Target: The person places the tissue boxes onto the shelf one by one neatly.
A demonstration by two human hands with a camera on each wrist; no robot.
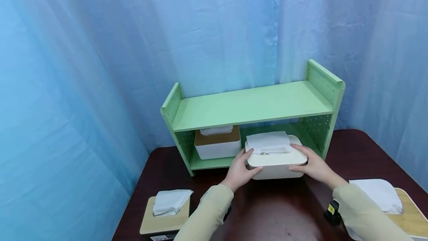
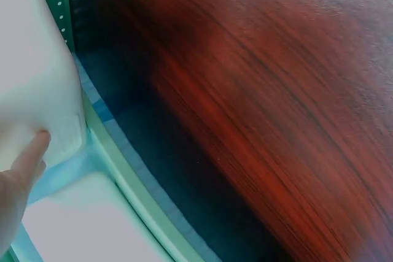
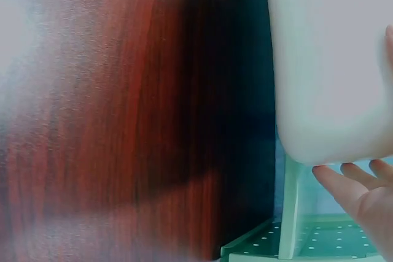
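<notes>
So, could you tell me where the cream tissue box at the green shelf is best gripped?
By its two short ends, I think, one hand from each side. The cream tissue box is wide and smooth with a tissue on top, so the left hand and right hand clasp its ends under the lid rim at the green shelf.

Beyond the held white tissue box (image 1: 276,161), the box with the wooden lid (image 1: 217,143) sits half under the green shelf (image 1: 249,106), its tissue cut off by the board above. Nearer than the grip, the tissue box at the left (image 1: 166,217) and the one at the right (image 1: 406,211) both run off the bottom edge. In the left wrist view only a fingertip and palm edge of the left hand (image 2: 17,179) show; the table (image 2: 276,108) is blurred. The right wrist view shows just the fingertips of the right hand (image 3: 362,191).
</notes>
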